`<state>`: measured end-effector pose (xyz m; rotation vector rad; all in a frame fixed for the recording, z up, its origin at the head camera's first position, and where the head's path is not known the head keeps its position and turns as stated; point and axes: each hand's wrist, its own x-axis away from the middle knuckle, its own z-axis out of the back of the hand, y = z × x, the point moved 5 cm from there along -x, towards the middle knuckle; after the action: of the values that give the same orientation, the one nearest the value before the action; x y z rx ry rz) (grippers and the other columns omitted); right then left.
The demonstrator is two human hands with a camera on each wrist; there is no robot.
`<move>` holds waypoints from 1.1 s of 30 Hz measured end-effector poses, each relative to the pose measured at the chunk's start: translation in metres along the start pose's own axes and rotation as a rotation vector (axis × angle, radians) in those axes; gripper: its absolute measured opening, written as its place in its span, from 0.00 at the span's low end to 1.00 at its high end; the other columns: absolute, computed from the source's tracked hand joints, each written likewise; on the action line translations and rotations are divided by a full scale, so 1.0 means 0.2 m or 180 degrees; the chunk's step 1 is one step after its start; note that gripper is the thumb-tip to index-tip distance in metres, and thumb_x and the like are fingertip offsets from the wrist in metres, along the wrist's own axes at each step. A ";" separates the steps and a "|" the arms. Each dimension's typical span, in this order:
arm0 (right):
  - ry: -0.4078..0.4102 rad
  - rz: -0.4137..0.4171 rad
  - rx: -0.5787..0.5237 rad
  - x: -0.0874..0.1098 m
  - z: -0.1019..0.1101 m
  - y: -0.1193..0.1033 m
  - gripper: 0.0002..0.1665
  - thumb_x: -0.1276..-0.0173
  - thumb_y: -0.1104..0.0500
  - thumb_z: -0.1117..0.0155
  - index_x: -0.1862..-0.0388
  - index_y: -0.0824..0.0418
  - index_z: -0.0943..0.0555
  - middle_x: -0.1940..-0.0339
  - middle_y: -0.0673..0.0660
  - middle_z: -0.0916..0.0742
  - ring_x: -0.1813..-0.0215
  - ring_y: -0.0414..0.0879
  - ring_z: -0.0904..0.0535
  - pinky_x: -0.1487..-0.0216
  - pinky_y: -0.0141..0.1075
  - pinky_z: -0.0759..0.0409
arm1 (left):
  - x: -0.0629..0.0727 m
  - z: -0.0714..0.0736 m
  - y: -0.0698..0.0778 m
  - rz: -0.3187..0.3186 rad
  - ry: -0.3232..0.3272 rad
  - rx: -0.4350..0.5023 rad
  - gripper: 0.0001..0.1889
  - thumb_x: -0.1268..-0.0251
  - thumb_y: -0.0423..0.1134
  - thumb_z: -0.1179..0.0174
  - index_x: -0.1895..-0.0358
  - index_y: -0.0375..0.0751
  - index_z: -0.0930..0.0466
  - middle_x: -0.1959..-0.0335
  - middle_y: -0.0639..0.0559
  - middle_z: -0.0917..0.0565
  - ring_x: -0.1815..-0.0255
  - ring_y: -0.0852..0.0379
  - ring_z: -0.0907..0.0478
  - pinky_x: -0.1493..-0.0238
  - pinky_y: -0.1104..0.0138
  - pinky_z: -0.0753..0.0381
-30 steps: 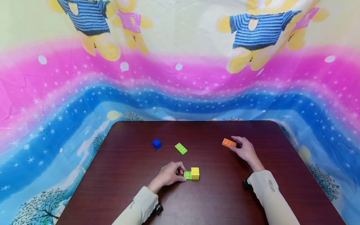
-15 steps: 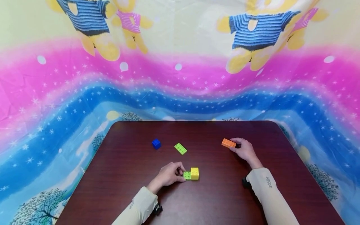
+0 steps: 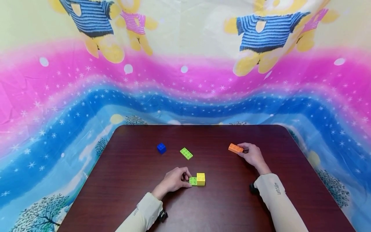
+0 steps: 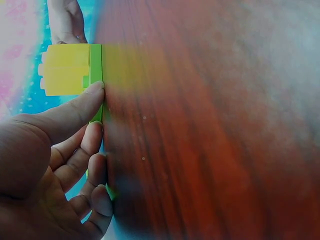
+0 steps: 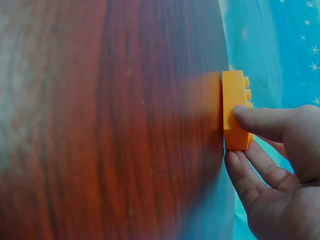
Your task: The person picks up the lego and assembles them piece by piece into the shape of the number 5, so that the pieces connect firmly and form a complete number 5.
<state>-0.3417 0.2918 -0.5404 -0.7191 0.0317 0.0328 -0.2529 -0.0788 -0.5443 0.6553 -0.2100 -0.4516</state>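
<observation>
My left hand pinches the left end of a flat green building brick between thumb and fingers. A yellow building brick stands on that flat brick's right end, studs up; the left wrist view shows the yellow brick pressed flush onto the thin green base. Farther back on the right, my right hand holds the right end of an orange building brick. In the right wrist view the thumb lies on the side of the orange brick, which sits on or just above the table.
A blue building brick and a second flat green building brick lie on the dark wooden table, beyond my left hand. A printed cloth hangs right behind the table's far edge.
The right hand's fingers have drawn in slightly around the end of the orange brick, which stays almost where it was. My left hand and its bricks look unmoved.
</observation>
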 end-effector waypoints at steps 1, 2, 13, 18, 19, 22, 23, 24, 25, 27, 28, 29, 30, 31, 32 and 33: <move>-0.0002 -0.0002 -0.0006 0.00 0.00 0.00 0.24 0.29 0.63 0.30 0.35 0.64 0.19 0.39 0.70 0.16 0.46 0.62 0.18 0.42 0.57 0.18 | 0.00 0.00 0.00 0.0000 0.0000 -0.0003 0.14 0.47 0.46 0.20 0.62 0.55 0.17 0.68 0.63 0.16 0.66 0.66 0.23 0.61 0.69 0.28; -0.0003 -0.0003 -0.0013 0.00 0.00 0.00 0.24 0.29 0.63 0.30 0.35 0.64 0.19 0.38 0.70 0.16 0.46 0.62 0.18 0.41 0.57 0.18 | 0.00 0.00 0.00 0.0001 0.0001 -0.0007 0.14 0.47 0.46 0.20 0.62 0.55 0.17 0.68 0.63 0.16 0.66 0.66 0.23 0.61 0.69 0.28; 0.0001 0.0065 -0.0111 0.03 -0.03 -0.07 0.23 0.29 0.63 0.30 0.35 0.63 0.18 0.38 0.68 0.16 0.45 0.61 0.17 0.42 0.56 0.18 | 0.00 -0.01 0.00 -0.0095 0.0080 -0.0043 0.15 0.49 0.46 0.19 0.63 0.55 0.16 0.69 0.63 0.16 0.66 0.67 0.22 0.63 0.70 0.29; -0.0013 0.0150 -0.0149 0.06 -0.04 -0.14 0.24 0.29 0.63 0.30 0.35 0.61 0.18 0.37 0.68 0.16 0.45 0.60 0.17 0.42 0.55 0.17 | 0.00 0.00 0.00 -0.0104 0.0085 -0.0032 0.15 0.49 0.45 0.18 0.63 0.54 0.17 0.69 0.63 0.16 0.67 0.66 0.22 0.63 0.70 0.28; -0.0020 0.0174 -0.0151 0.07 -0.04 -0.15 0.24 0.29 0.63 0.30 0.35 0.61 0.18 0.37 0.68 0.16 0.45 0.60 0.17 0.42 0.55 0.17 | 0.00 0.00 0.00 -0.0100 0.0082 -0.0031 0.15 0.49 0.46 0.19 0.63 0.54 0.17 0.69 0.63 0.16 0.67 0.66 0.22 0.62 0.70 0.28; -0.0050 0.0227 -0.0151 0.08 -0.06 -0.20 0.24 0.30 0.63 0.29 0.35 0.60 0.18 0.37 0.67 0.17 0.44 0.60 0.17 0.42 0.55 0.16 | 0.00 -0.01 0.00 -0.0083 0.0071 -0.0029 0.15 0.48 0.46 0.19 0.62 0.54 0.16 0.69 0.63 0.16 0.67 0.66 0.22 0.62 0.70 0.28; -0.0058 0.0252 -0.0151 0.09 -0.06 -0.21 0.25 0.30 0.63 0.29 0.35 0.60 0.18 0.37 0.67 0.17 0.45 0.60 0.16 0.42 0.54 0.16 | 0.00 -0.01 0.00 -0.0079 0.0066 -0.0027 0.15 0.48 0.46 0.19 0.62 0.54 0.16 0.69 0.63 0.16 0.66 0.67 0.22 0.62 0.70 0.28; -0.0062 0.0274 -0.0148 0.09 -0.06 -0.23 0.25 0.30 0.63 0.28 0.35 0.59 0.17 0.38 0.67 0.16 0.45 0.60 0.16 0.42 0.54 0.16 | 0.01 -0.01 0.00 -0.0077 0.0062 -0.0025 0.15 0.48 0.46 0.19 0.62 0.54 0.16 0.69 0.63 0.16 0.66 0.66 0.22 0.62 0.69 0.28; -0.0069 0.0292 -0.0145 0.10 -0.07 -0.24 0.25 0.31 0.63 0.28 0.35 0.59 0.17 0.38 0.66 0.16 0.45 0.60 0.16 0.42 0.54 0.16 | 0.00 -0.01 0.00 -0.0073 0.0062 -0.0028 0.15 0.48 0.46 0.19 0.62 0.54 0.16 0.69 0.63 0.16 0.66 0.66 0.22 0.62 0.69 0.28; -0.0080 0.0332 -0.0154 0.11 -0.07 -0.28 0.25 0.31 0.64 0.28 0.35 0.59 0.17 0.39 0.66 0.16 0.46 0.59 0.16 0.42 0.53 0.15 | 0.00 -0.01 0.00 -0.0066 0.0059 -0.0035 0.15 0.48 0.46 0.19 0.62 0.54 0.16 0.69 0.63 0.16 0.66 0.65 0.22 0.62 0.69 0.28; -0.0088 0.0357 -0.0164 0.12 -0.07 -0.30 0.25 0.31 0.64 0.27 0.36 0.59 0.17 0.39 0.66 0.16 0.46 0.59 0.16 0.43 0.53 0.15 | 0.00 -0.01 0.00 -0.0062 0.0054 -0.0036 0.15 0.48 0.46 0.19 0.62 0.54 0.16 0.68 0.63 0.16 0.66 0.65 0.22 0.61 0.69 0.28; -0.0104 0.0379 -0.0178 0.13 -0.07 -0.32 0.25 0.32 0.64 0.27 0.36 0.59 0.17 0.39 0.65 0.16 0.47 0.58 0.16 0.43 0.53 0.15 | 0.00 -0.01 0.00 -0.0058 0.0049 -0.0040 0.15 0.47 0.46 0.19 0.61 0.54 0.16 0.68 0.63 0.16 0.66 0.65 0.22 0.61 0.69 0.28; -0.0122 0.0397 -0.0195 0.14 -0.08 -0.34 0.25 0.32 0.65 0.27 0.36 0.59 0.17 0.40 0.65 0.16 0.47 0.58 0.16 0.43 0.53 0.15 | 0.00 -0.01 0.00 -0.0051 0.0047 -0.0044 0.15 0.47 0.46 0.19 0.61 0.54 0.16 0.68 0.63 0.16 0.65 0.65 0.22 0.61 0.69 0.28; -0.0138 0.0415 -0.0202 0.15 -0.08 -0.36 0.25 0.32 0.65 0.27 0.36 0.58 0.17 0.40 0.64 0.16 0.47 0.58 0.16 0.43 0.53 0.15 | 0.00 -0.01 -0.01 -0.0041 0.0046 -0.0048 0.15 0.47 0.47 0.19 0.61 0.54 0.16 0.68 0.64 0.16 0.65 0.65 0.22 0.61 0.69 0.28; -0.0152 0.0438 -0.0214 0.16 -0.08 -0.38 0.25 0.32 0.64 0.27 0.36 0.58 0.17 0.40 0.64 0.15 0.47 0.57 0.16 0.43 0.52 0.15 | 0.00 -0.01 -0.01 -0.0034 0.0044 -0.0049 0.15 0.47 0.47 0.20 0.61 0.54 0.16 0.68 0.64 0.16 0.65 0.66 0.22 0.61 0.69 0.28; -0.0168 0.0453 -0.0220 0.17 -0.09 -0.40 0.25 0.32 0.64 0.27 0.36 0.58 0.17 0.41 0.63 0.15 0.47 0.57 0.16 0.43 0.52 0.15 | 0.00 -0.01 -0.01 -0.0028 0.0043 -0.0048 0.15 0.47 0.47 0.20 0.61 0.54 0.16 0.68 0.64 0.16 0.65 0.66 0.22 0.60 0.69 0.28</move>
<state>-0.3057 0.2205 -0.5025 -0.7839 0.0313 0.1897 -0.2533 -0.0790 -0.5464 0.6447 -0.1907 -0.4566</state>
